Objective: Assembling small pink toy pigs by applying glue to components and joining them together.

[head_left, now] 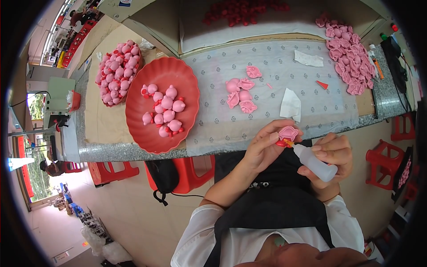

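Note:
My left hand (pixel 262 146) is closed round a small pink figurine part (pixel 288 132) with a red base, just off the table's near edge. In my right hand (pixel 334 155) is a translucent white squeeze bottle (pixel 315 163), tilted so that its orange nozzle (pixel 288 143) meets the part at the red base or just beside it; the exact contact is too small to tell. Beyond my hands, several loose pink pieces (pixel 247 106) lie on the printed white sheet (pixel 213 120), some rounded and some hollow with wavy rims. A folded white tissue (pixel 291 104) lies near my left hand.
A scalloped red dish (pixel 138 129) holds round pink figures with red parts. More fill a heaped container (pixel 118 73) at the far left. Hollow pink pieces (pixel 351 62) are piled at the right. A red cone-shaped tip (pixel 322 84) lies on the sheet; a shelf box (pixel 147 31) stands behind.

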Motion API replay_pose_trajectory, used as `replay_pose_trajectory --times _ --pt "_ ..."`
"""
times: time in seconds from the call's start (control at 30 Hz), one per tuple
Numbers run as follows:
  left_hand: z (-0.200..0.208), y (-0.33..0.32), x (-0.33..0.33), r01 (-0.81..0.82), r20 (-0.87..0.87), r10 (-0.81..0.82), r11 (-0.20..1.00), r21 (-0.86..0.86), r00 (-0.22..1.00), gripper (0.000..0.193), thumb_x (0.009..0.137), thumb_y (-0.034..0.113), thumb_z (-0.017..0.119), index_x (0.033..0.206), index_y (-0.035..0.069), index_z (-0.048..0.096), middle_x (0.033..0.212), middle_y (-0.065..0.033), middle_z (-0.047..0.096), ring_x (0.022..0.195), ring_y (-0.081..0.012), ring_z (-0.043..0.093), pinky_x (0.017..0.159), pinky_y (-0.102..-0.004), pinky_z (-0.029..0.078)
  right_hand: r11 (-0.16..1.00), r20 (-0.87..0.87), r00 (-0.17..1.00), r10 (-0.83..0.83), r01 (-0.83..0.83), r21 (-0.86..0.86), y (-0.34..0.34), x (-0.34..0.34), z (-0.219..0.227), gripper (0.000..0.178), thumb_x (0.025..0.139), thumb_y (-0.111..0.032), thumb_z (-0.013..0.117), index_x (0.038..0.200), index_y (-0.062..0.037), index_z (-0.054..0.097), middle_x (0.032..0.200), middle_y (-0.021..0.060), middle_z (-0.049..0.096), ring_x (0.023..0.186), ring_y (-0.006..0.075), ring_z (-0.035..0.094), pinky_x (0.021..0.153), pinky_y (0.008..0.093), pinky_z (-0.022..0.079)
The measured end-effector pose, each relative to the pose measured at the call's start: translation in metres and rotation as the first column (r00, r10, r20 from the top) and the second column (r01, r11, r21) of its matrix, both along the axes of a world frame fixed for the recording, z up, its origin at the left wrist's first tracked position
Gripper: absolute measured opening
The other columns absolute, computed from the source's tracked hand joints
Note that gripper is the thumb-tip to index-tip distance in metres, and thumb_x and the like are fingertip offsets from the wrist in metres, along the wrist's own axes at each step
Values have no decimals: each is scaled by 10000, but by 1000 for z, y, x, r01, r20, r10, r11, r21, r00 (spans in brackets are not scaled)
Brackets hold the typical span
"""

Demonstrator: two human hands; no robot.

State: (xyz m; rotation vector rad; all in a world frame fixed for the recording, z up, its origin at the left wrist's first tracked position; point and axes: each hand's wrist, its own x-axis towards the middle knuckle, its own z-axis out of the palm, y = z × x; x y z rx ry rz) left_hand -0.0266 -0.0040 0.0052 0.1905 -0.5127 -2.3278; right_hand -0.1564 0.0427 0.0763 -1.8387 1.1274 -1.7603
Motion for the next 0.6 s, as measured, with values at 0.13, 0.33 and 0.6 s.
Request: replay_pose_trajectory --times 0.13,0.33,0.6 --pt "-1 0 -1 2 -12 -2 1000 1 1000 411 758 262 507 1086 30 425 1034 -186 477 985 -258 462 885 -370 334 999 6 999 -52 52 -1 2 1 1 388 545 -149 756 806 -62 482 729 56 462 544 107 412 501 216 356" --pt "0 0 -1 7 10 -7 1000 -13 1000 413 755 271 509 1083 34 430 1034 -187 476 966 -260 471 876 -367 339 999 -14 999 -46 46 3 2 1 0 396 548 -164 758 809 -63 477 731 56 464 550 110 418 513 216 364" --pt "-1 0 -2 2 -87 -4 1000 -24 996 396 783 210 482 1113 4 408 1045 -160 489 959 -230 474 855 -336 341 1000 -12 1000 12 -12 -18 2 -3 1 512 434 -49 799 854 -61 506 783 65 511 573 147 504 468 224 383"
